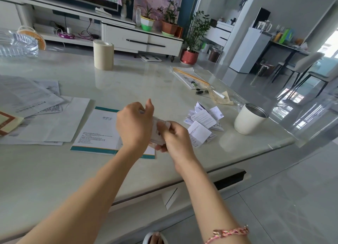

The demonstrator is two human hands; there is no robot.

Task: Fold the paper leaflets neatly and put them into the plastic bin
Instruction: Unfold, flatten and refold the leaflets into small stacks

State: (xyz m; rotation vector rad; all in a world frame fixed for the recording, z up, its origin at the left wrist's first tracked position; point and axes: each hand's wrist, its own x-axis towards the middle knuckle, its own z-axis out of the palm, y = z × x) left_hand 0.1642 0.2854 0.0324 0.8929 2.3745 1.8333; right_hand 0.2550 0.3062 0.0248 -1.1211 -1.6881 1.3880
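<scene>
My left hand (134, 123) and my right hand (176, 135) both grip one small white leaflet (157, 132), held folded between them just above the table. Under them lies a white booklet with teal bands (98, 130). To the right sits a loose heap of folded leaflets (203, 123). Flat unfolded paper sheets (36, 115) are spread at the left. A clear plastic container (17, 44) stands at the far left edge, only partly in view.
A cream cup with a metal inside (249, 119) stands near the right table edge. A beige cylinder (103, 55) is at the back. Pens and a paper pad (193, 79) lie at the back right. The table edge (228, 166) runs just below my right hand.
</scene>
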